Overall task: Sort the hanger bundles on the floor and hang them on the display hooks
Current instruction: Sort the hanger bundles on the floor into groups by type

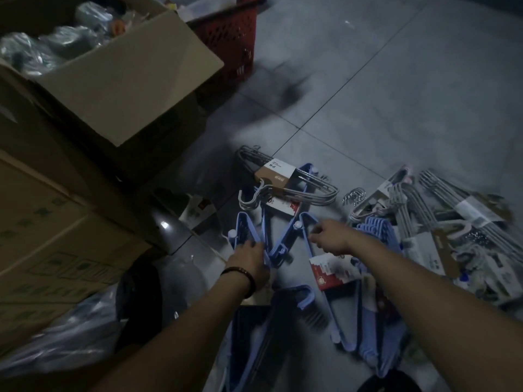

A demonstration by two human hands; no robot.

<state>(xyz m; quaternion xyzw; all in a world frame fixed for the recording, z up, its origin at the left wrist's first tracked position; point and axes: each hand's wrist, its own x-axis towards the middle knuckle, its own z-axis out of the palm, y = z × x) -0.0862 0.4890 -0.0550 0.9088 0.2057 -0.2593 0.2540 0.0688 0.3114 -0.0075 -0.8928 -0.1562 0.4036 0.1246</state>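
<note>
Several hanger bundles lie on the grey tiled floor. My left hand grips a blue plastic hanger bundle at its lower end. My right hand pinches the top of a second blue bundle, whose red and white label lies just under my wrist. Behind them rests a grey hanger bundle with a brown card sleeve. To the right is a heap of grey, white and pink bundles. More blue bundles lie near my forearms. No display hooks are in view.
Stacked cardboard boxes stand at the left, the top one open with plastic-wrapped goods. A red plastic basket stands behind them. Clear plastic wrapping lies at the lower left. Bare floor tiles stretch to the upper right.
</note>
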